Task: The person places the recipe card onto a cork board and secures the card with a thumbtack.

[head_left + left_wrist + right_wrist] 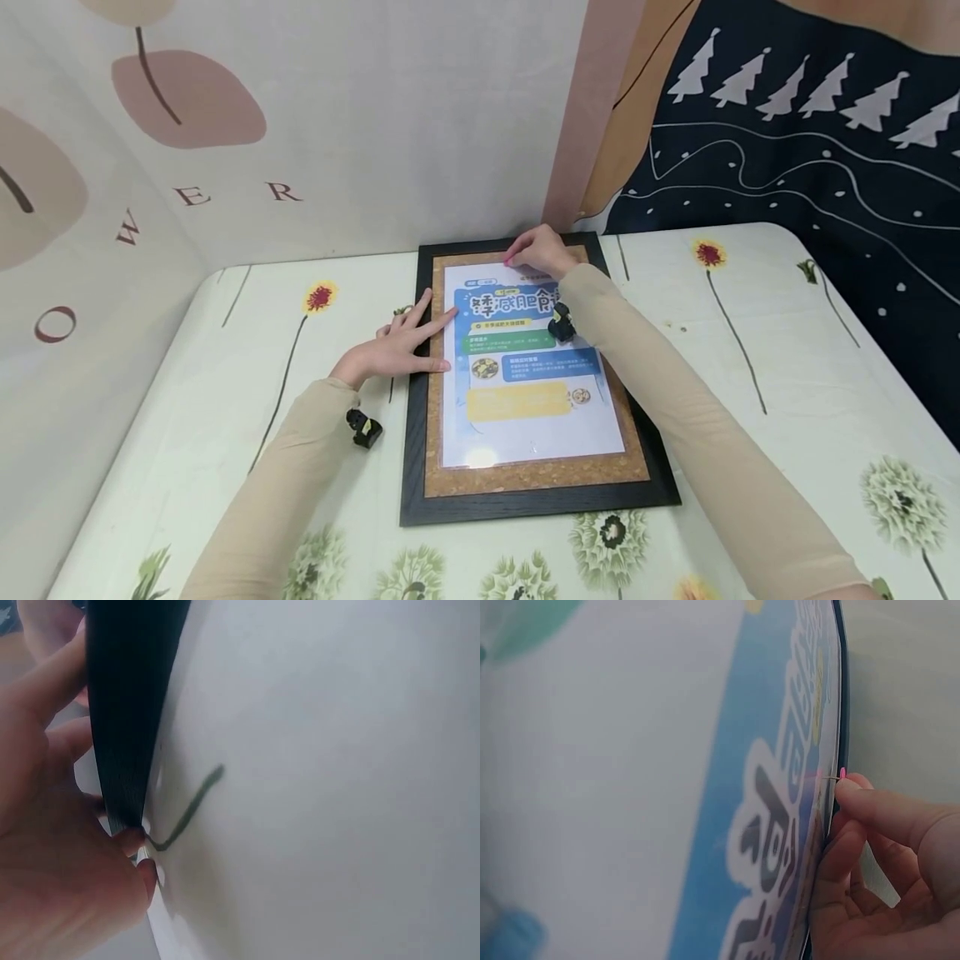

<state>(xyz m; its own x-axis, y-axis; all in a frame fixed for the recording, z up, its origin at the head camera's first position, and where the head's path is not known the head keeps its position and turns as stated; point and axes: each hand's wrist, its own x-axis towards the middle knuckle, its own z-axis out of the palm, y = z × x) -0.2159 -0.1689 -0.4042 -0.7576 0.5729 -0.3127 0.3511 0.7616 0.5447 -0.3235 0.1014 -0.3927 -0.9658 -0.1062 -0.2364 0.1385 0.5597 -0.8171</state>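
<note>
A black-framed cork board (536,483) lies on the bed-like surface with a printed sheet (525,417) on its cork. At the sheet's top edge, my right hand (543,252) pinches a pink pin; in the right wrist view thumb and finger of the right hand (885,862) hold the pink pin (843,773), its metal shaft toward the sheet (630,750). My left hand (397,343) rests with spread fingers across the left side of the frame, fingertips at the sheet's left edge. The left wrist view has the left hand (67,825) against the black frame (135,697).
A white cloth with printed flowers (360,517) covers the surface around the board. Behind the board's top edge stands a pale printed curtain (420,125), with a dark tree-patterned cloth (787,175) at the right.
</note>
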